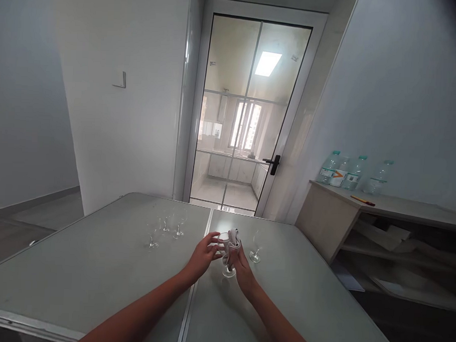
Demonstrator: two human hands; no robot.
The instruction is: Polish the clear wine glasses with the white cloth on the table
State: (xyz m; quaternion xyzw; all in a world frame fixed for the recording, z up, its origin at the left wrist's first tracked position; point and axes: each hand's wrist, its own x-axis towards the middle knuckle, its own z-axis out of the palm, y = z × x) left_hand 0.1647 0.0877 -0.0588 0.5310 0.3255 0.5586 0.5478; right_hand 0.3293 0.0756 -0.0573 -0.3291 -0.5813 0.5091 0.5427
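my left hand point(204, 257) and right hand point(244, 271) are both curled round one glass point(225, 251). it stands straight up right between them, stem down, just as near to each. my left fingers pinch the rim. my right fingers wrap the side and a cloth point(233, 238) stuffed in the top. i can't tell if its foot sits on the table point(97, 276). a spare glass point(255, 249) is just right of it, and three glasses point(167, 222) are farther left. a door point(245, 116) is ahead.

From head height we look forward and down across the table point(97, 271) to the door point(248, 117); left hand point(202, 258), right hand point(244, 272) close below.
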